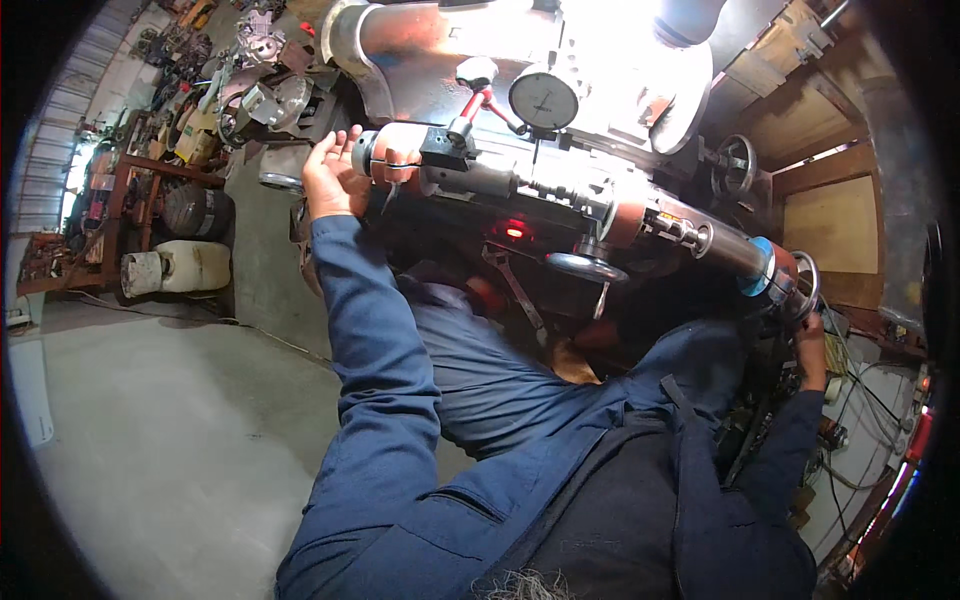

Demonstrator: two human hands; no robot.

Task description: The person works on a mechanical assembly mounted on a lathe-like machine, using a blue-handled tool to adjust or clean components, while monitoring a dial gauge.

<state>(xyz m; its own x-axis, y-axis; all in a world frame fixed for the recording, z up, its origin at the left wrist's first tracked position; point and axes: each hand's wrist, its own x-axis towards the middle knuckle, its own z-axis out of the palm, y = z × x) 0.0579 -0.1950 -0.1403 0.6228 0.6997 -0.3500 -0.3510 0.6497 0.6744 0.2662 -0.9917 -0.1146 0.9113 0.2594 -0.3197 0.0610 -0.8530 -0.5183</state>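
A long metal machine lies across the upper middle, with an orange-brown clamped housing (397, 150) at its left end. My left hand (335, 180) is up against the round metal end (362, 153) of that housing, fingers stretched and palm toward it. At the far right, my right hand (812, 345) has its fingers round the rim of a handwheel (806, 285), beside a blue ring (765, 262). A round dial gauge (544, 100) stands over the shaft (545, 188) on a magnetic base (447, 147) with a red-handled arm (470, 105).
Below the shaft, a handwheel with a crank (587, 266) juts toward my knees, near a wrench (515, 290) and a red light (515, 232). Another handwheel (735, 165) is farther back. Left, a pale plastic jug (195, 267) lies by heaped metal parts (270, 100). Cables hang at right.
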